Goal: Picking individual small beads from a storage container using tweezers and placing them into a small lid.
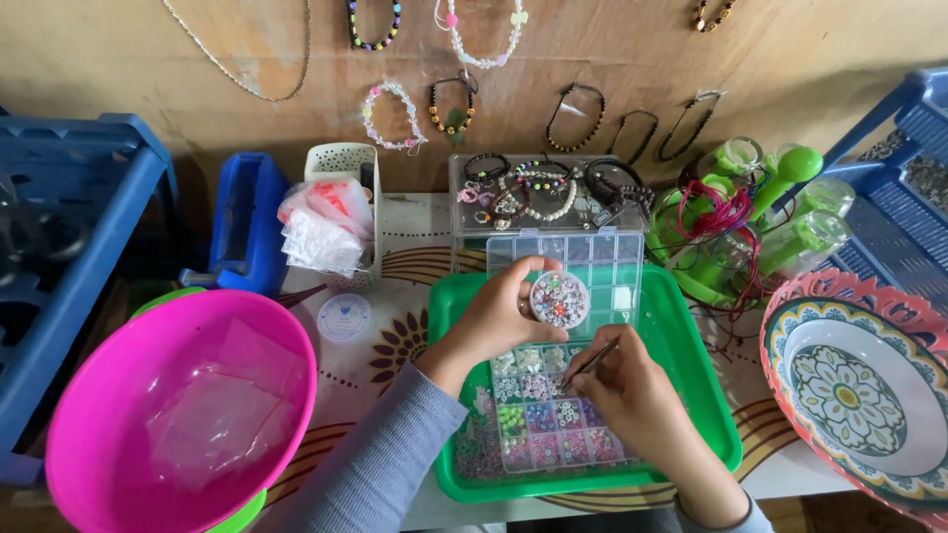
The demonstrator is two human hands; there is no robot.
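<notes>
Over the green tray at center, keep your left hand clamped level on the bead pot while your right hand pinches the needle steady.

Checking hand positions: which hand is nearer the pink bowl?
Left. The left hand holds a small round bead container, closer to the pink bowl; the right hand, holding a thin tool, is farther right.

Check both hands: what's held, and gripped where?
Left hand holds a small round bead container by its rim, the fingers wrapped around its side. Right hand pinches a thin needle-like tool near its lower end, tip toward the container.
</notes>
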